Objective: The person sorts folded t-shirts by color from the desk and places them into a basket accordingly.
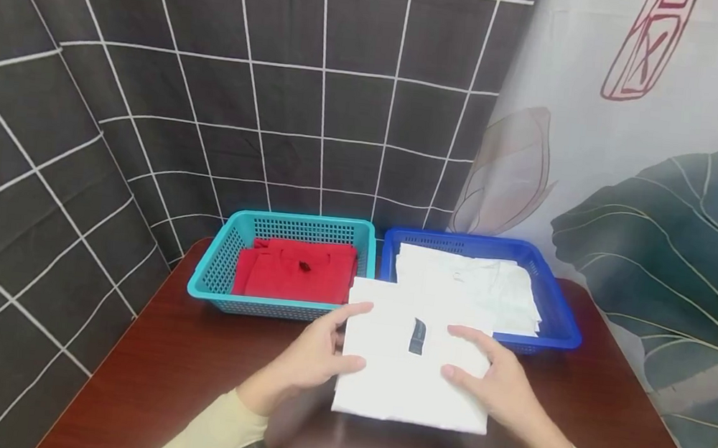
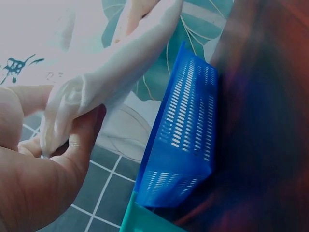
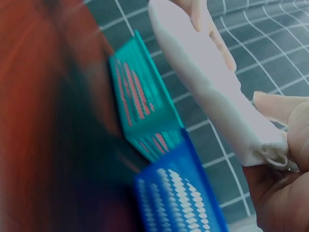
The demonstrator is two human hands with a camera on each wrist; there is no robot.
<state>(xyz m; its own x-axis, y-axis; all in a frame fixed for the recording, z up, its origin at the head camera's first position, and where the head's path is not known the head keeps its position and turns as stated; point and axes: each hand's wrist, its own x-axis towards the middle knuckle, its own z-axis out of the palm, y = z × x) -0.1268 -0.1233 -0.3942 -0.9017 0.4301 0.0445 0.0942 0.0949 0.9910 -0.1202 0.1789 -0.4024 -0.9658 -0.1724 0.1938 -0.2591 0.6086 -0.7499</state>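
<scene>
A folded white shirt (image 1: 411,391) with a small dark print on its top face is held up above the table. My left hand (image 1: 314,353) grips its left edge, thumb on top and fingers underneath. At the right edge, my right hand (image 1: 506,386) pinches it the same way. The left wrist view shows the cloth's layered edge (image 2: 72,99) between thumb and fingers. From the right wrist, the shirt (image 3: 207,82) appears edge-on as a thick folded bundle. Its far part overlaps the front of the blue basket (image 1: 553,300) in the head view.
Folded white clothes (image 1: 469,289) lie in the blue basket. Left of it stands a teal basket (image 1: 210,285) with folded red clothes (image 1: 298,276). Both rest near the back of the brown table (image 1: 144,369), before a dark gridded curtain (image 1: 280,101) and a white printed one (image 1: 572,165).
</scene>
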